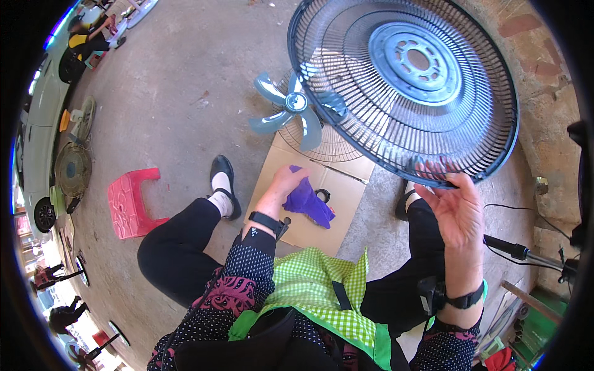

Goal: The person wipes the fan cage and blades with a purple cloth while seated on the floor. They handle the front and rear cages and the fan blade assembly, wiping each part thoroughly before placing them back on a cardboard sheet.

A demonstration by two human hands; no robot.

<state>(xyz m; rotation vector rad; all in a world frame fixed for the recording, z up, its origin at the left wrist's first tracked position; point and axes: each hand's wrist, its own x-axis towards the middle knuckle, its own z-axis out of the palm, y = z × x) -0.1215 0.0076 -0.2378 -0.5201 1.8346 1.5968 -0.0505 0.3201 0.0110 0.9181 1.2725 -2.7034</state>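
My right hand (456,213) grips the lower rim of a round black fan grille (489,93), raised and tilted at the upper right. The fingers show through its wires. My left hand (286,180) is closed on a purple cloth (309,207), which hangs over a flattened cardboard sheet (269,179). Close to the cloth, a black ring (322,195) lies on the cardboard, partly covered. Beyond my left hand is a grey-blue fan blade (296,102) with several vanes; the raised grille overlaps its right side. Another round wire grille (322,151) rests on the cardboard's far end.
To the left is a red plastic stool (130,204). Several fans, including a standing fan (73,170), line the left side near a parked car (46,130). A person (90,40) sits at the far left. On the right are a wall (544,99) and a black cable (520,209).
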